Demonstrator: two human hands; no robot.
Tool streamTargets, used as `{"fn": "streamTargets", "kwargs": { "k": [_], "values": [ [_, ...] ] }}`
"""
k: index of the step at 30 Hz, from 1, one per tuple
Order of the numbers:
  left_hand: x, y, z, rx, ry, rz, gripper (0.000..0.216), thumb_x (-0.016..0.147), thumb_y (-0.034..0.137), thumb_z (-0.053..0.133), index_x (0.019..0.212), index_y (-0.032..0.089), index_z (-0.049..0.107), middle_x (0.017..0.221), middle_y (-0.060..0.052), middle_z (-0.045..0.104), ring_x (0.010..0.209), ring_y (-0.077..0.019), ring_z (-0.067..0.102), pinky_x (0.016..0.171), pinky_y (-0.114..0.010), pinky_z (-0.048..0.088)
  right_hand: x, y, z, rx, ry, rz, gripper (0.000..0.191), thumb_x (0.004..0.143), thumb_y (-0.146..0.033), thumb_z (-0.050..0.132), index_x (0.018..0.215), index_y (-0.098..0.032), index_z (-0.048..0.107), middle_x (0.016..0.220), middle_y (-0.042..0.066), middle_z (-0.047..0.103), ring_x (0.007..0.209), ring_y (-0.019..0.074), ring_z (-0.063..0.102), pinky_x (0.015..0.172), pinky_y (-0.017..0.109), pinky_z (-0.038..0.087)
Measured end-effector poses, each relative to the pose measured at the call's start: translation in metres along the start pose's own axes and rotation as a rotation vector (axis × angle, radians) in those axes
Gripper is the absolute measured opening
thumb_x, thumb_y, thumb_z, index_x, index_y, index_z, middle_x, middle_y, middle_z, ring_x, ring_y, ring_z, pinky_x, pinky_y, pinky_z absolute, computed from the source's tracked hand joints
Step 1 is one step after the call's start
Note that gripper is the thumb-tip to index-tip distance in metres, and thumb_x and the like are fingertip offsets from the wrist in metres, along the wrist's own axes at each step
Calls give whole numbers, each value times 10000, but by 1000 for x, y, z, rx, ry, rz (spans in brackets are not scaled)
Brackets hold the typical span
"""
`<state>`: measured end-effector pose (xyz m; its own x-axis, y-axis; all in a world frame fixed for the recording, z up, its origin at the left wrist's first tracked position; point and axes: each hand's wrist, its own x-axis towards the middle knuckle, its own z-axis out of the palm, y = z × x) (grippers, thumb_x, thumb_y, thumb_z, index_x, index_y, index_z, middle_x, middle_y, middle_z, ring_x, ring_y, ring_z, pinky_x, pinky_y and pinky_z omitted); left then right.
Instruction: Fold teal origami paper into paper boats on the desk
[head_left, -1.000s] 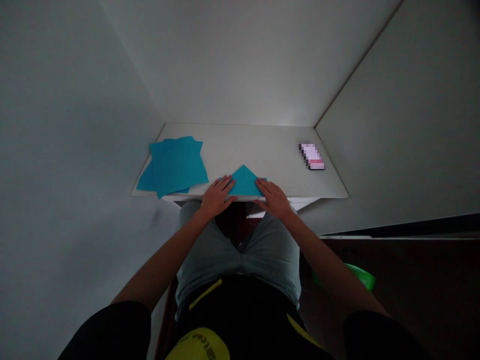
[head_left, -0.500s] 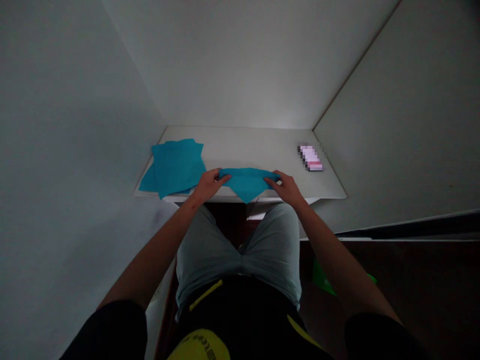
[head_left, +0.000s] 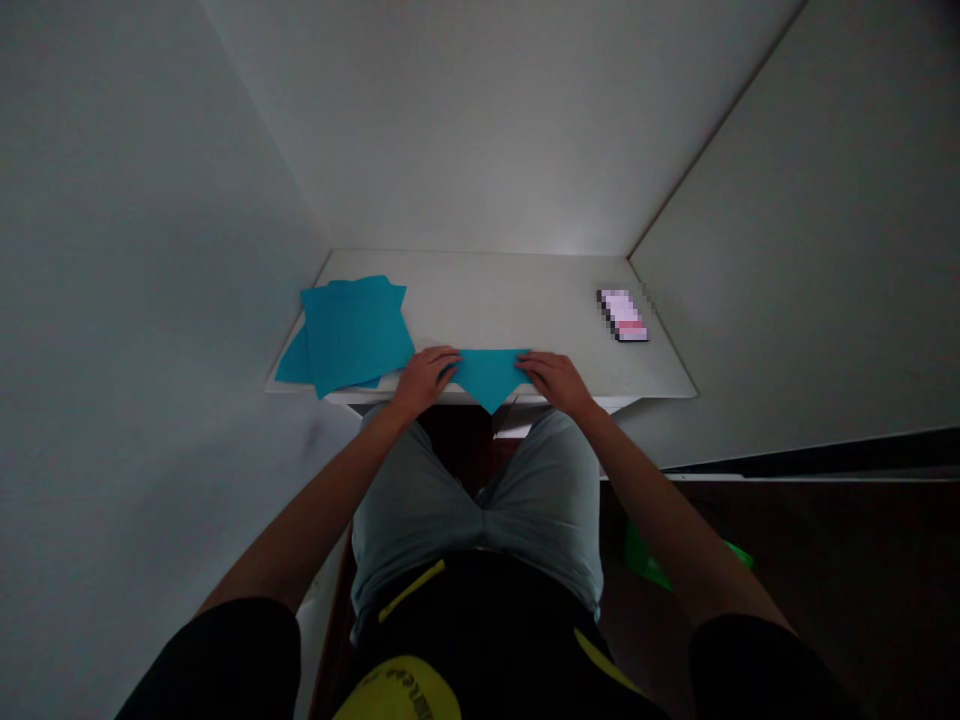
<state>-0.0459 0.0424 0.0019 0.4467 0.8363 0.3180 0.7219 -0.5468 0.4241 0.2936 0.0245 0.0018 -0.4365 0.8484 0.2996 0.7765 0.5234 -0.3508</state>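
Note:
A folded blue sheet (head_left: 492, 375), paper or cloth I cannot tell, lies at the table's front edge with a straight fold at the back and a pointed tip hanging over the edge. My left hand (head_left: 429, 378) is closed on its left end, fingers over the top and thumb tucked beneath. At the right end, my right hand (head_left: 553, 380) grips the other corner in the same way. Both outer corners are covered by my fingers. To the left of my left hand lies a loose pile of flat blue sheets (head_left: 356, 335), partly overlapping at different angles.
The white table (head_left: 487, 290) stands against a wall at the back, between side walls. A phone (head_left: 622, 315), pixelated, rests on its right side. Below the table edge are my legs (head_left: 480, 500). A green object (head_left: 649, 560) sits on the dark floor at the right.
The folded sheet has come down flatter onto the table edge, and its back fold is straighter. My hands have moved slightly closer together, with their fingers now over its ends.

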Motion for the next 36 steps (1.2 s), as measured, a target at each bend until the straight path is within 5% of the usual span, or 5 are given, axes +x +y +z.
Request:
{"fn": "streamTargets", "kwargs": {
  "k": [6,10,22,28,36],
  "values": [
    [-32,-11,-16,-29,-172,173,511,1040,437,611,1516,253,637,1571,-107,643,1523,-261,545,1326,-558,346,-27,5,-12,-14,-107,-138,507,1061,-433,632,1558,-334,610,1562,62,654,1469,302,592,1168,534,468],
    [-37,-22,-22,-68,-203,200,484,1042,377,581,1516,294,637,1568,-72,648,1520,-239,551,1311,-563,372,-34,15,-16,25,-162,-156,541,1029,-428,677,1560,-355,604,1571,52,646,1474,307,586,1177,544,456],
    [1,-24,-20,-101,-228,90,223,1010,430,702,1136,279,805,1244,-60,812,1211,-249,728,1107,-448,535,-2,9,-14,118,-131,-42,330,1069,-489,600,1256,-310,806,1214,98,772,1101,302,697,1006,497,525],
    [20,-24,-12,-20,-203,-9,597,853,466,875,1358,208,690,1379,-138,656,1310,-312,606,1158,-464,481,15,25,-4,10,-128,38,545,1026,-533,656,1483,-237,673,1406,179,647,1237,363,610,1066,527,496],
    [46,-27,-10,-77,-322,-134,510,740,437,928,1141,203,717,1252,-125,673,1206,-312,641,1078,-443,524,42,50,-6,6,-246,50,541,964,-587,717,1415,-291,684,1443,153,611,1302,397,553,1075,549,467]
  ]
}}
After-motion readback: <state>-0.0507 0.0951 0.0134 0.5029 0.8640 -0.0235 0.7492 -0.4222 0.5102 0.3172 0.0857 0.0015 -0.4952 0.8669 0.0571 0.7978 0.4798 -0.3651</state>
